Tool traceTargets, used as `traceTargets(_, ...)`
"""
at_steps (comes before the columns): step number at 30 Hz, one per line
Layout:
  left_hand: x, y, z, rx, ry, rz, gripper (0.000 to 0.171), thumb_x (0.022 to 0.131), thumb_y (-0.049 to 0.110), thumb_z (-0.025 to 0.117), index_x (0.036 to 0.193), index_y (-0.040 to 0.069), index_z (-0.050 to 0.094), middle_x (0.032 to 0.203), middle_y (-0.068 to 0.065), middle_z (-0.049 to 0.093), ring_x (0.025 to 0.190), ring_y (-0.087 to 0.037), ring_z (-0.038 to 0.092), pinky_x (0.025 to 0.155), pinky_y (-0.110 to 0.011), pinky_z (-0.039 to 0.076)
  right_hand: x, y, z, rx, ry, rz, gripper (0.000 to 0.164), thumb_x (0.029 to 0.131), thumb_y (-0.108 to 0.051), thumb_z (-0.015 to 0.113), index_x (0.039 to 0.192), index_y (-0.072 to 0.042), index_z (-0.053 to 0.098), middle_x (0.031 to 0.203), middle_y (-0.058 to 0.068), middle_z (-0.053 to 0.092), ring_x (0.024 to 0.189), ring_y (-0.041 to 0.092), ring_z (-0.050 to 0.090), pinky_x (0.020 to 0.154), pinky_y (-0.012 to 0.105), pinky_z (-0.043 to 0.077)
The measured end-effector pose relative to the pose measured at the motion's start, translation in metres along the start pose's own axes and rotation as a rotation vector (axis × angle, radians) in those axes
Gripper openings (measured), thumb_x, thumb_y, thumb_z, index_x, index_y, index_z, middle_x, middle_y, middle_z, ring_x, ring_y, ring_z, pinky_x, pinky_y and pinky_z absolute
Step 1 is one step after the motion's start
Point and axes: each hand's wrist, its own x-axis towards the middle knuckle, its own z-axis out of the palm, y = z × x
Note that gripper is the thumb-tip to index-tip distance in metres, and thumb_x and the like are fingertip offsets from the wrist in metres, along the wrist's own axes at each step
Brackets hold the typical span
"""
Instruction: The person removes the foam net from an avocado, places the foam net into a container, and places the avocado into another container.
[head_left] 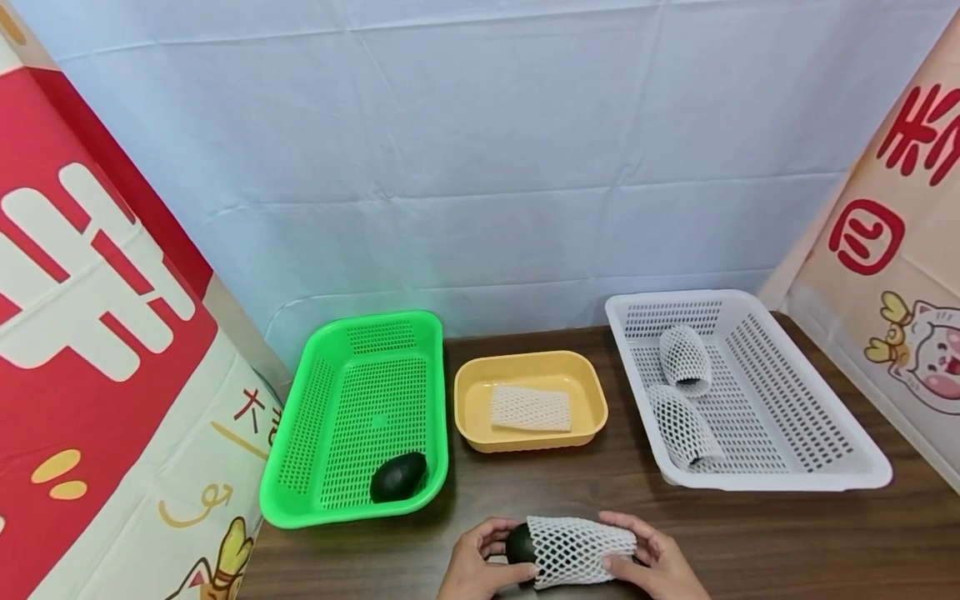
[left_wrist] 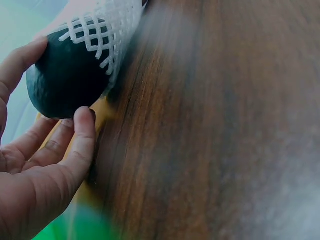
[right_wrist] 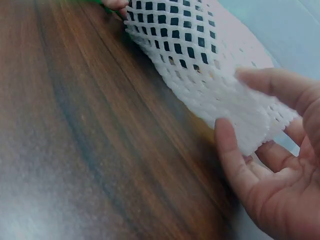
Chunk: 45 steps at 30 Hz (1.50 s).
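A dark green avocado lies sideways near the table's front edge, most of it inside a white foam net sleeve. My left hand grips its bare end; in the left wrist view the thumb and fingers sit around the dark, bumpy avocado, right beside the net's open rim. At the other end, my right hand pinches the loose tail of the sleeve. That tail of the net sleeve looks flattened in the right wrist view, with the avocado's dark skin showing through the mesh farther up.
A green basket at left holds one bare avocado. In the middle, a yellow tray contains flat foam nets. The white basket at right holds two netted avocados. Behind hangs a pale cloth.
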Motion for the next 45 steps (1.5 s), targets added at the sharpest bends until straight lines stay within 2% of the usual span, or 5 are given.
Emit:
traceTargets(18, 0.001, 0.004, 0.006, -0.029, -0.053, 0.026, 0.055, 0.062, 0.014, 0.082, 0.111, 0.013, 0.057, 0.107, -0.002, 0.056, 0.090, -0.018, 0.056, 0.073, -0.033, 0.049, -0.007, 0.003, 0.005, 0.104, 0.135, -0.045, 0.071, 0.070, 0.001, 0.071, 0.127, -0.008, 0.030, 0.110, 0.023, 0.049, 0.090, 0.023, 0.057, 0.073, 0.035, 0.048)
traceTargets(24, 0.000, 0.005, 0.005, -0.033, -0.019, 0.044, 0.056, 0.058, 0.016, 0.084, 0.108, 0.012, 0.059, 0.101, -0.004, 0.059, 0.085, -0.019, 0.058, 0.068, -0.029, 0.050, -0.006, 0.001, 0.007, 0.068, 0.214, -0.215, 0.072, 0.072, 0.007, 0.068, 0.128, -0.003, 0.022, 0.119, 0.019, 0.034, 0.083, 0.016, 0.057, 0.066, 0.028, 0.049)
traceTargets(28, -0.001, 0.007, 0.001, -0.040, 0.017, 0.054, 0.057, 0.058, 0.016, 0.084, 0.108, 0.011, 0.058, 0.099, -0.006, 0.059, 0.082, -0.020, 0.060, 0.066, -0.029, 0.050, -0.006, -0.002, 0.005, 0.124, 0.253, -0.279, 0.067, 0.075, 0.009, 0.065, 0.125, -0.002, 0.023, 0.102, 0.018, 0.048, 0.077, 0.016, 0.058, 0.061, 0.029, 0.050)
traceTargets(40, -0.013, 0.028, -0.010, -0.077, 0.067, 0.061, 0.060, 0.058, 0.016, 0.084, 0.111, 0.011, 0.056, 0.110, -0.011, 0.050, 0.077, -0.023, 0.062, 0.066, -0.031, 0.051, -0.012, -0.007, -0.007, 0.356, 0.022, -0.465, 0.050, 0.084, 0.017, 0.045, 0.125, 0.000, 0.022, 0.106, 0.014, 0.054, 0.089, 0.026, 0.059, 0.064, 0.040, 0.051)
traceTargets(45, -0.020, 0.049, -0.017, -0.083, 0.056, 0.171, 0.058, 0.063, 0.009, 0.081, 0.113, 0.008, 0.053, 0.112, -0.016, 0.046, 0.076, -0.027, 0.063, 0.067, -0.033, 0.051, -0.009, -0.017, -0.007, 0.230, 0.029, -0.580, 0.038, 0.084, 0.020, 0.042, 0.119, 0.007, 0.037, 0.102, 0.010, 0.055, 0.073, 0.012, 0.057, 0.048, 0.028, 0.048)
